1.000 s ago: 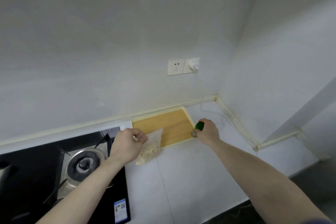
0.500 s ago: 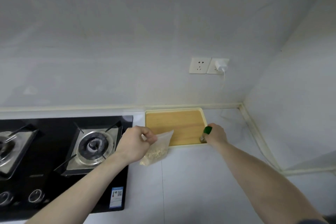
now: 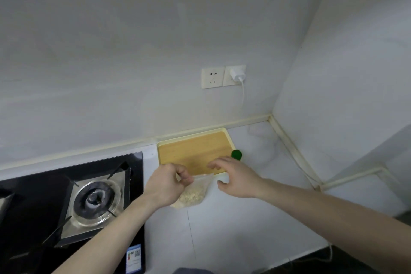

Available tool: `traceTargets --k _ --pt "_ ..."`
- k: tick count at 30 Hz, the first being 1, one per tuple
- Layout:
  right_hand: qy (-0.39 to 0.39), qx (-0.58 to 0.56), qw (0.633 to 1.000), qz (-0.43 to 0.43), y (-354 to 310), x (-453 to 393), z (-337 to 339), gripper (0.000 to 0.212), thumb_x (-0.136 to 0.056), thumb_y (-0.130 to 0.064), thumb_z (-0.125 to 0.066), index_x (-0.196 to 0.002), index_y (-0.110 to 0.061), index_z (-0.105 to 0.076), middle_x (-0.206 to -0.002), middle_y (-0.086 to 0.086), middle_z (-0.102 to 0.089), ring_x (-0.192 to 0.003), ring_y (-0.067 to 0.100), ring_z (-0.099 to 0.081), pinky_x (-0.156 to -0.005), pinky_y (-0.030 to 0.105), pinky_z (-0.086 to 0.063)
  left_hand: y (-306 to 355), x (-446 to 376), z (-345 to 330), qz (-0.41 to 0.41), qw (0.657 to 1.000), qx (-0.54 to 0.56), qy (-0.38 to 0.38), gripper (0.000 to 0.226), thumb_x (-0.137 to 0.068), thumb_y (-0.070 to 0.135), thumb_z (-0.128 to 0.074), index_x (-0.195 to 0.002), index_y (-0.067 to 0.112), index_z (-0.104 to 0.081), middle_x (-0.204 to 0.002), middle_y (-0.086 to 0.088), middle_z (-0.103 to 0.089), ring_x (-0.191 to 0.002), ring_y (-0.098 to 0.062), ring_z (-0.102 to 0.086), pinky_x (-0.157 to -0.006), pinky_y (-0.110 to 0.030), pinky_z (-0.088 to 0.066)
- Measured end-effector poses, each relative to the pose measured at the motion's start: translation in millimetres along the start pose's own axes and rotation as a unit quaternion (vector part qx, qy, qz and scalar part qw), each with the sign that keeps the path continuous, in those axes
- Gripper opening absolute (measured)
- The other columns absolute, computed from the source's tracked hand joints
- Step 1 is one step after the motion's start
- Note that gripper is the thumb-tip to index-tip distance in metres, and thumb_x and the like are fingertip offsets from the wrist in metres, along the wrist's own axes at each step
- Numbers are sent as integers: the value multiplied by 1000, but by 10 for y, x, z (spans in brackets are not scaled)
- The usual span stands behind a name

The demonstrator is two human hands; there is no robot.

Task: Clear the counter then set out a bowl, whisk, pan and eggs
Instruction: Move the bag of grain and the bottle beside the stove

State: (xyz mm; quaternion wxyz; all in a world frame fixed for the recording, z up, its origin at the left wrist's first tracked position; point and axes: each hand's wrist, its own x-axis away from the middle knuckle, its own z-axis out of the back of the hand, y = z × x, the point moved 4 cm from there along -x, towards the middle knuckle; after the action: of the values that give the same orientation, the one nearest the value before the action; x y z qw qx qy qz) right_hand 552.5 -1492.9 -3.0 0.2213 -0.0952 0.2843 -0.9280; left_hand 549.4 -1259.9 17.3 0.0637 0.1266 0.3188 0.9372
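1. Left hand (image 3: pixel 165 184) pinches the top edge of the bag (image 3: pixel 193 192), so it hangs with the pale bits sunk to the bottom, low over the counter (image 3: pixel 233 229).
2. Right hand (image 3: pixel 236 177) is spread wide, fingers relaxed, holding nothing; it hovers just right of the bag, likely going in to support or take it.
3. Green-capped item (image 3: pixel 236 154) sits just beyond the right hand at the tray's right edge, apart from the fingers; can't tell what it is.
4. Tray (image 3: pixel 195 151) lies flat against the back wall, nothing on its wood face.
5. Stove (image 3: pixel 93 198) is to the left, burner bare.
6. Charger (image 3: pixel 238 73) is plugged into the wall socket, cable running down.
7. Looks like the clearing stage; no bowl, whisk, pan or eggs in view.
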Motion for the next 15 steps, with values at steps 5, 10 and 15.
traceTargets --k 5,10,15 --pt "76 4 997 18 107 82 89 17 -90 -34 -74 -83 -19 -70 -75 -18 -57 -71 1 -55 -66 23 -46 256 -158 -109 -51 998 17 -12 14 -86 47 -75 -78 36 -75 -84 24 -73 -66 -2 -60 -72 -31 -56" --pt "16 55 998 19 274 211 214 39 -93 -39 -66 -63 -19 -51 -61 -3 -53 -60 15 -49 -57 31 -39 441 -267 -314 -70 996 18 -55 12 -87 45 -75 -78 37 -74 -89 23 -73 -74 0 -62 -69 -23 -49" --pt "-37 138 989 26 536 390 455 40 -100 -36 -50 -65 -16 -45 -63 -5 -49 -60 15 -45 -59 38 -41 549 -361 -361 -68 995 47 -53 6 -89 38 -73 -90 35 -67 -99 22 -70 -74 3 -60 -69 -14 -45"
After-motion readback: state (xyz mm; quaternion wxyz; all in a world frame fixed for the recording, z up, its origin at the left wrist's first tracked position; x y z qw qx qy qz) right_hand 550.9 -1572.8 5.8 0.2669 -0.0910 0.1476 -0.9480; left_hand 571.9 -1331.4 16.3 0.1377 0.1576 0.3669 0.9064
